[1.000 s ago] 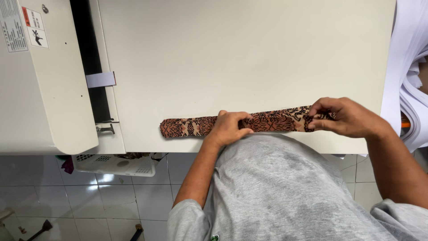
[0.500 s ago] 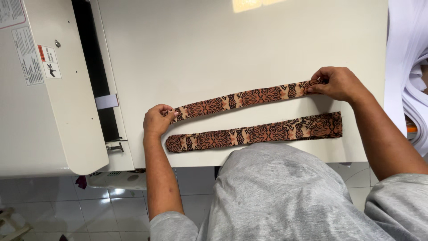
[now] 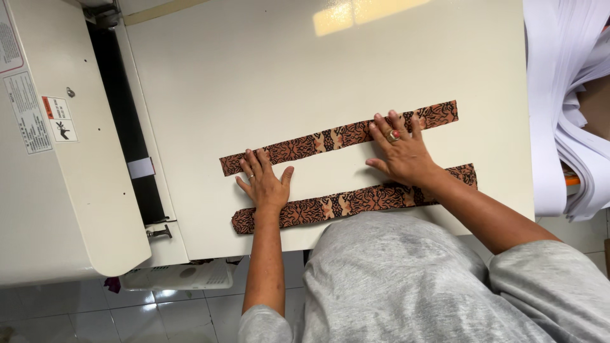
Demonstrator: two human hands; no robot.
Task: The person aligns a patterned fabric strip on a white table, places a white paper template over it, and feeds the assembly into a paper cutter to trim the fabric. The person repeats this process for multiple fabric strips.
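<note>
Two long strips of brown patterned fabric lie on a cream work surface (image 3: 305,70). The far strip (image 3: 318,140) runs slanted from left to upper right. My left hand (image 3: 264,181) lies flat with spread fingers on its left part. My right hand (image 3: 400,152), wearing a ring, presses flat on its right part. The near strip (image 3: 343,202) lies along the table's front edge, partly under my right forearm and left wrist. Neither hand grips anything.
A white machine housing (image 3: 57,190) with warning labels stands at the left, with a dark slot (image 3: 127,127) beside the work surface. A stack of white sheets (image 3: 565,108) lies at the right. White floor tiles (image 3: 159,311) show below the table.
One folded strip became two laid side by side. My hands lifted the far strip away from me, set it down, and now press flat on it instead of pinching its ends.
</note>
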